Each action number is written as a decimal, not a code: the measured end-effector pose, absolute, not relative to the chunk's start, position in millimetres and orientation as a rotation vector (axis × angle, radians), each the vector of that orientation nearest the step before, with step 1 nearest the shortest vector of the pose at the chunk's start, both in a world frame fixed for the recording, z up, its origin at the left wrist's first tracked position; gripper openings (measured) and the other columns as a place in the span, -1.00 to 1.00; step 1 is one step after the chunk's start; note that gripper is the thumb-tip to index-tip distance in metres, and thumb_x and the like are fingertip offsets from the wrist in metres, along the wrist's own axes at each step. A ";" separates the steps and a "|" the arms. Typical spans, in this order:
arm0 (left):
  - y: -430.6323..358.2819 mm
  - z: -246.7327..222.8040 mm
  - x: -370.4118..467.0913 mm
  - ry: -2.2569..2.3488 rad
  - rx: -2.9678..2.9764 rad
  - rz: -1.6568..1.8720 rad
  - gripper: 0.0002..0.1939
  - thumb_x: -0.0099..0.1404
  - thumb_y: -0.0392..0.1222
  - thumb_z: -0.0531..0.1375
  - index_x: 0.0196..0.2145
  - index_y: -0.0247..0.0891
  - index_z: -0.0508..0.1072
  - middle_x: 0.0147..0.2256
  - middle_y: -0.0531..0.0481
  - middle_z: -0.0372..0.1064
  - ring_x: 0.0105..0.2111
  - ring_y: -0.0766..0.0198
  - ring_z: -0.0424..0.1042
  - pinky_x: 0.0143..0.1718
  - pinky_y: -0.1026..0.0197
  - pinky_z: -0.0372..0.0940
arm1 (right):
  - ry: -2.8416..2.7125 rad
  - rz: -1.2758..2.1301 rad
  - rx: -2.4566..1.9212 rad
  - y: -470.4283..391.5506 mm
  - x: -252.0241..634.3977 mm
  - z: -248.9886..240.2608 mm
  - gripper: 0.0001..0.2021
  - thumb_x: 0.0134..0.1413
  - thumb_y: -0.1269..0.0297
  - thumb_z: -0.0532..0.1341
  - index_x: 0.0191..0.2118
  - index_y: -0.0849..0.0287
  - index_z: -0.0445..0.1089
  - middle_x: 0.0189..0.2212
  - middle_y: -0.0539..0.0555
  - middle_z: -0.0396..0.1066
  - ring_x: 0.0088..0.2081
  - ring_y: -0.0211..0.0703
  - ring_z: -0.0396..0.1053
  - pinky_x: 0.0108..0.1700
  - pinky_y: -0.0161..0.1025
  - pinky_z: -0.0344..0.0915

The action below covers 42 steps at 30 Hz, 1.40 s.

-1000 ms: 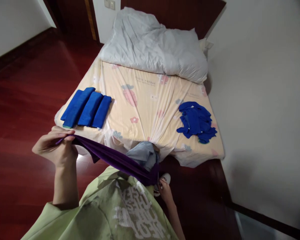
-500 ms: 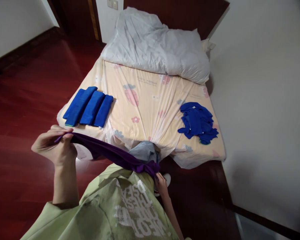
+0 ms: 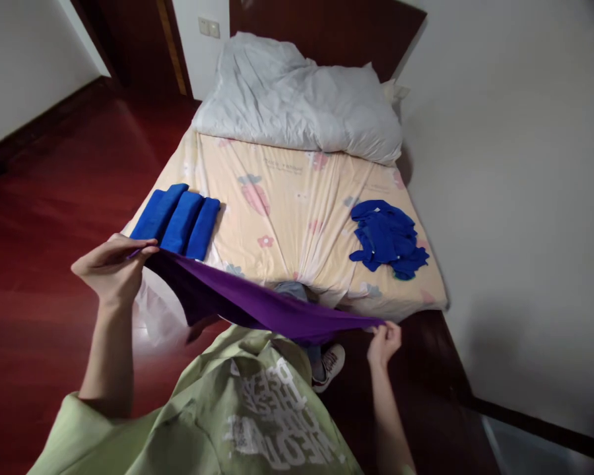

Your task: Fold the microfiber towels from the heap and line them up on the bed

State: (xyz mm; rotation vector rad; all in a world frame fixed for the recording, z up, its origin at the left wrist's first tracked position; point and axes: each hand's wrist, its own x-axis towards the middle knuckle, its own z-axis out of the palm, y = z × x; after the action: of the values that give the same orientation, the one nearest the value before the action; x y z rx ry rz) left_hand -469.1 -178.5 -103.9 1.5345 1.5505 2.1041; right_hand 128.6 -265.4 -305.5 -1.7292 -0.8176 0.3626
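A purple cloth (image 3: 272, 310) is stretched across in front of my body, its lower part hanging down. My left hand (image 3: 116, 264) pinches one corner at the left, and my right hand (image 3: 385, 342) pinches the opposite corner at the right. Just beyond my left hand, several folded blue cloths (image 3: 181, 221) lie side by side on the bed's left corner. A crumpled pile of blue cloths (image 3: 389, 239) rests on the right side of the bed.
The bed (image 3: 287, 211) has a cream sheet with carrot and flower prints. A bunched pale quilt (image 3: 297, 99) lies at the headboard (image 3: 327, 30). A white wall (image 3: 515, 198) runs along the right. Dark red floor (image 3: 54, 218) stretches out at the left.
My right hand has moved right and slightly up, drawing the gathered purple cloth out wide. My left hand has shifted slightly up and to the right, still holding its corner.
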 end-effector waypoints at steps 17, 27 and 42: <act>-100.7 -56.6 -500.3 2.067 1.858 1.341 -0.59 0.20 0.09 0.26 -0.15 -0.25 0.64 -0.39 0.04 0.56 -0.44 0.31 0.46 -0.38 0.23 0.33 | -1.393 -0.092 -1.751 -185.7 222.7 -137.5 -0.63 0.21 -0.04 0.22 -0.11 0.17 0.49 -0.19 0.21 0.56 -0.17 0.00 0.55 -0.09 -0.13 0.47; -82.8 -41.2 -507.5 1.937 1.733 1.514 -0.54 0.14 0.06 0.30 -0.07 -0.23 0.62 -0.17 -0.13 0.60 -0.22 -0.08 0.60 -0.24 -0.01 0.52 | -1.380 0.377 -1.580 -193.6 217.7 -102.0 -0.57 0.00 -0.08 0.40 -0.22 0.24 0.60 -0.45 0.08 0.55 -0.48 -0.19 0.46 -0.40 -0.25 0.44; -56.2 -61.8 -505.2 1.831 1.618 1.270 -0.62 0.21 -0.13 0.25 -0.10 -0.45 0.58 -0.30 -0.16 0.59 -0.35 0.12 0.62 -0.29 0.22 0.51 | -1.298 0.287 -1.607 -189.3 207.8 -58.4 -0.80 0.18 0.33 0.33 -0.15 0.37 0.58 -0.43 0.17 0.56 -0.48 -0.28 0.47 -0.33 -0.30 0.42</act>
State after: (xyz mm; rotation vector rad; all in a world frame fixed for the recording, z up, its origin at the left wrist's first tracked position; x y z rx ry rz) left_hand -505.2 -56.2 -61.8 1.6184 1.8314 1.2704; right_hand 207.8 -189.3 -58.4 -1.6074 -1.2977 0.2868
